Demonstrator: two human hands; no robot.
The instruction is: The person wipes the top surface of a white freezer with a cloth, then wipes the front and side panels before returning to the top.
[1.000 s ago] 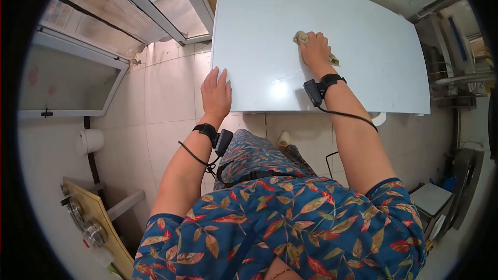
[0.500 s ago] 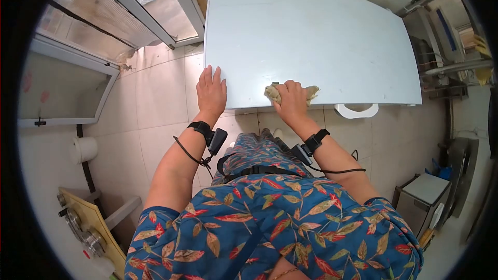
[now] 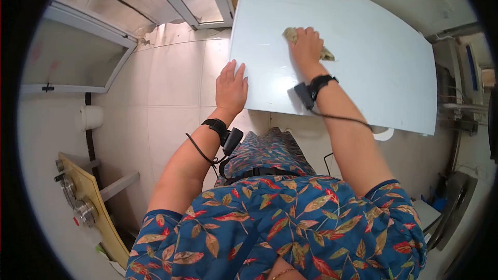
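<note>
My left hand (image 3: 231,89) lies flat on the near left corner of the table (image 3: 373,62). My right hand (image 3: 307,46) rests farther in, toward the far left edge, on top of a cloth (image 3: 326,54) lying on the tabletop.

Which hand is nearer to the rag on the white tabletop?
Right. The right hand lies on top of the rag, pressing it to the white tabletop. The left hand rests flat at the tabletop's near left corner, apart from the rag.
</note>
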